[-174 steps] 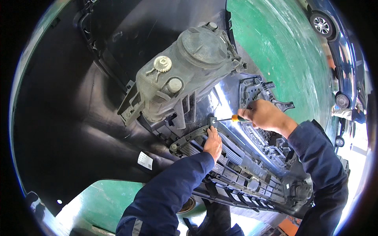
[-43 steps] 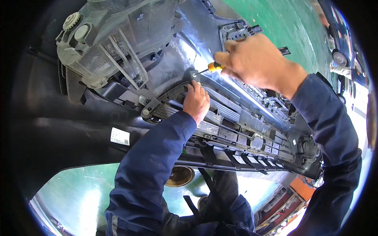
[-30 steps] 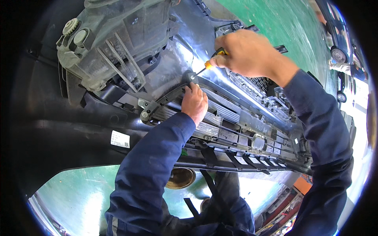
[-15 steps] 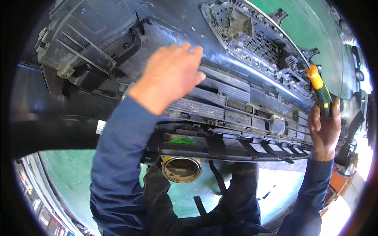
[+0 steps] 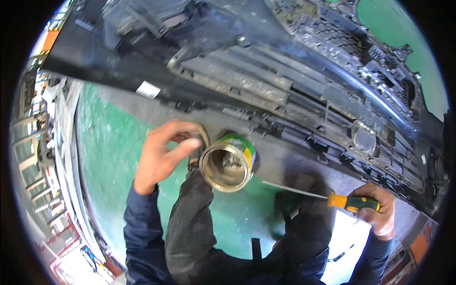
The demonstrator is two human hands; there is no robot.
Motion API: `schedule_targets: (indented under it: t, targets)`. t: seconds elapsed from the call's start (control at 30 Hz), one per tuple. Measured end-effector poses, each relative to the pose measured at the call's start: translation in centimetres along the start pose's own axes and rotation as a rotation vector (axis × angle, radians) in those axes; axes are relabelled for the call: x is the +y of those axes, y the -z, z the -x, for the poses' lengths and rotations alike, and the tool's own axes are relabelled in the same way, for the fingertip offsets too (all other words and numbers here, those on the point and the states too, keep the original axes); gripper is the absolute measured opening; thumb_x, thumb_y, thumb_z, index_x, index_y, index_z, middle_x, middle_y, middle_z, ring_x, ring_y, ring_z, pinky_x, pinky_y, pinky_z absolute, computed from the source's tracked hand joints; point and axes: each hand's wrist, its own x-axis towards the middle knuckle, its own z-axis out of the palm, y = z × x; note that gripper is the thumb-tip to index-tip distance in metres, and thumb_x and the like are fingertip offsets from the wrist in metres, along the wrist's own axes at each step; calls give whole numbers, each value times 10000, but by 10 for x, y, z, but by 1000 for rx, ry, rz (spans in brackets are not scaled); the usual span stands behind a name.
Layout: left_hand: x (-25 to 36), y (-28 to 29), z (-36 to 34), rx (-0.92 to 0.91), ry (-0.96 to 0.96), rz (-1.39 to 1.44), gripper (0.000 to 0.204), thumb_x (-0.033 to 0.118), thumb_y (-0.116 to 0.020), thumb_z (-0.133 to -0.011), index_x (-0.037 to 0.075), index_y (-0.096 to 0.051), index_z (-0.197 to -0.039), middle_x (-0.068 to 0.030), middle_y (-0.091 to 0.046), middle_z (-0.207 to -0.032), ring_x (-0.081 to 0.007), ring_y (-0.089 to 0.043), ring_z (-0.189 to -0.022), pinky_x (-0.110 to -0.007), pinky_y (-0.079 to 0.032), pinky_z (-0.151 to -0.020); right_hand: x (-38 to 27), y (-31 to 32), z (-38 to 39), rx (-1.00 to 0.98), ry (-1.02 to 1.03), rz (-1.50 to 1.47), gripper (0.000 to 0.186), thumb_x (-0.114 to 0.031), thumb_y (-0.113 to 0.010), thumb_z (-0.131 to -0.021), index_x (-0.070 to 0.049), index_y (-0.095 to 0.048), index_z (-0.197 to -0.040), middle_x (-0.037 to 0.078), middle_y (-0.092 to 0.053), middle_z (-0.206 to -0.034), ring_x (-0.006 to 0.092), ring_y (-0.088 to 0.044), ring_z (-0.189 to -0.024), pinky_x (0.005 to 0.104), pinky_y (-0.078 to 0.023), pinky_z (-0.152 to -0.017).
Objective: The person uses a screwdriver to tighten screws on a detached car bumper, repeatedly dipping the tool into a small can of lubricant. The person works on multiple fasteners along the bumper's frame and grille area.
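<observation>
The right grip (image 5: 384, 214) is clamped round the handle of the screwdriver (image 5: 355, 203), which is held off the near edge of the bumper (image 5: 104, 53), its shaft pointing left toward the can (image 5: 249, 151). The left grip (image 5: 161, 156) has thumb and fingers apart, just beside the can's left rim; I cannot tell whether they touch it. The can's mouth is tilted toward the person, with small shiny bits (image 5: 232, 159) inside, blurred. 1 white label (image 5: 148, 90) is near the bumper's near edge.
</observation>
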Motion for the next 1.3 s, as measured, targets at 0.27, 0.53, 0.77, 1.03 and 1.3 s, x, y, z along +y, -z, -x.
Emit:
schedule_targets:
  t: [0.27,0.53,0.77,1.03,1.3]
  targets:
    - [-82,-24,95,-357,143,-323,253,128,-760,-868,-12,-719,-1074,-193,-749,-955,-372,-740,-894,-422,-579,-798,63,-94,35,63,29,524,323,-36,-765,-818,52,-685,-1118,204,-713,-984,355,-712,-828,372,-568,-790]
    - [-115,-72,94,-406,35,-518,200,116,-696,-832,12,-755,-992,-244,-738,-940,-438,-716,-945,-529,-567,-842,94,-133,24,57,226,747,294,-85,-769,-828,-33,-707,-1110,183,-654,-932,435,-672,-789,472,-535,-677]
    - [-145,-179,83,-345,150,-840,172,76,-623,-868,11,-778,-904,-233,-762,-938,-401,-759,-897,-489,-615,-812,103,-99,16,71,166,651,265,-136,-771,-838,-37,-727,-1079,176,-672,-929,417,-684,-777,464,-543,-679]
    - [-177,-201,59,-467,180,-969,205,141,-615,-918,94,-809,-965,-167,-778,-1024,-342,-775,-946,-472,-621,-798,116,-81,10,95,146,612,270,-152,-773,-845,-35,-742,-1085,178,-691,-947,409,-682,-773,460,-544,-696]
    - [-198,-210,58,-464,46,-1078,175,178,-650,-887,93,-799,-919,-154,-778,-947,-329,-775,-874,-455,-620,-748,119,-68,-5,90,141,576,273,-150,-763,-852,18,-738,-1066,213,-710,-934,419,-688,-773,449,-551,-714]
